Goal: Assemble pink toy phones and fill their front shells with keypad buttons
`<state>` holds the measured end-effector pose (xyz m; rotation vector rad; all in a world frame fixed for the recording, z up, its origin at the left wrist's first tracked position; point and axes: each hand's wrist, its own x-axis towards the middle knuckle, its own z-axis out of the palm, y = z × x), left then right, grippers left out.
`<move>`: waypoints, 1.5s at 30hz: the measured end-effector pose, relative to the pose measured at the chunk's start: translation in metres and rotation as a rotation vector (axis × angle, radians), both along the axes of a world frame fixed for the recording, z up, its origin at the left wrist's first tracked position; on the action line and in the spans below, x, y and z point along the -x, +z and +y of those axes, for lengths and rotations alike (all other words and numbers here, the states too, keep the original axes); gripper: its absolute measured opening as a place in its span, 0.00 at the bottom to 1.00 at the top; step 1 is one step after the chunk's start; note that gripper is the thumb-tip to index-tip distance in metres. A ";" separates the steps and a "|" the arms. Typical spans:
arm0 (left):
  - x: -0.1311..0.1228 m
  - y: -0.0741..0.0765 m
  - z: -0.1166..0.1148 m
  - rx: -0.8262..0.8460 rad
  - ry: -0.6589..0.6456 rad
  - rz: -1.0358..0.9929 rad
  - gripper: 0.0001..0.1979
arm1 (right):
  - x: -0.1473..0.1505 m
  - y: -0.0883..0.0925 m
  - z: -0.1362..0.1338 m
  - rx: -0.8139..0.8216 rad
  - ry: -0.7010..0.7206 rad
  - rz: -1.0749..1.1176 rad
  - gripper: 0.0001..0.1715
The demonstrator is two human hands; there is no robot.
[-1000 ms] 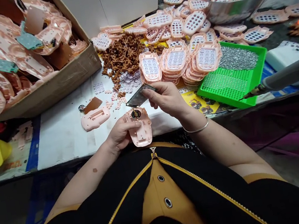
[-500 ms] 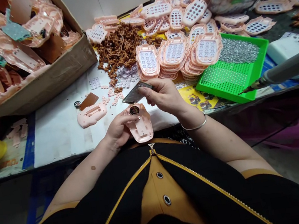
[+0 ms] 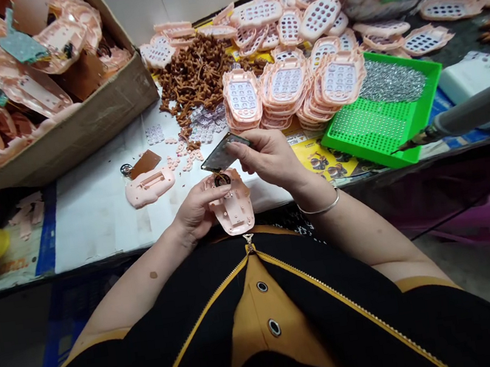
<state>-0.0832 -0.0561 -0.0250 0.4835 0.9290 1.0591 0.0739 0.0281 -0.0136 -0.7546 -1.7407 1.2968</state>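
My left hand [image 3: 198,210] is closed around a pink plastic shell [image 3: 235,212], its hollow side facing up. A small round black speaker [image 3: 221,178] lies at the shell's upper end, with my left thumb beside it. My right hand [image 3: 263,156] pinches a dark circuit board [image 3: 222,152] just above the shell, tilted. Thin wires run between the board and the speaker. Left of my hands, another pink shell [image 3: 150,188] lies on the white table covering [image 3: 88,213], with a brown board [image 3: 145,164] and a round speaker [image 3: 126,170] against it.
A cardboard box [image 3: 76,132] of shells and boards stands at left. Stacked pink keypad covers [image 3: 284,84] and brown small parts [image 3: 194,71] lie ahead. A green tray [image 3: 369,134] holds screws [image 3: 391,83]; a power screwdriver [image 3: 469,113] juts in from the right.
The speaker has shifted slightly down and right into the shell, and my left thumb has straightened across it. The board in my right hand stays almost still.
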 end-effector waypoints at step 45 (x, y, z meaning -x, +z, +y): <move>0.000 -0.002 -0.005 -0.045 0.022 0.229 0.13 | -0.017 -0.001 0.014 -0.685 0.065 -0.183 0.11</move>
